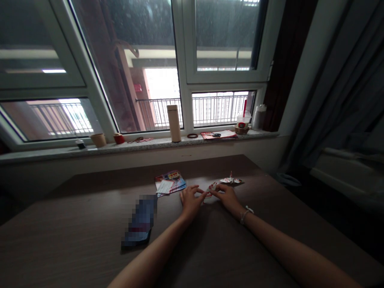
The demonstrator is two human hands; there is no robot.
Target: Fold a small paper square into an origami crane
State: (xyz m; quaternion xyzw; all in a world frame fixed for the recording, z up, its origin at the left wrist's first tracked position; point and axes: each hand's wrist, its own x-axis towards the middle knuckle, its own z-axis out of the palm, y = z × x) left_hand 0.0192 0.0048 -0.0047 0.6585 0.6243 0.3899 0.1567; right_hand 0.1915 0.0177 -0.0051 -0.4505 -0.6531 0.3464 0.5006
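Note:
A small piece of folded paper (pixel 211 188), white with red markings, is pinched between both my hands above the table. My left hand (pixel 191 200) grips its left side with thumb and forefinger. On the right side, the fingertips of my right hand (pixel 228 197) are closed on the same paper; a pale bracelet (pixel 246 214) circles that wrist. Just beyond my right hand, a folded paper crane (pixel 231 179) with spread wings rests on the table. My fingers partly cover the held paper, so its exact shape cannot be made out.
Printed paper sheets (pixel 171 183) lie beyond my left hand, and a blurred-out phone-like object (pixel 140 222) lies nearer on the dark table (pixel 75 224). Along the windowsill (pixel 144 146) stand a tall flask (pixel 174 124), cups, scissors (pixel 216 135) on papers, and a drink cup (pixel 243 118).

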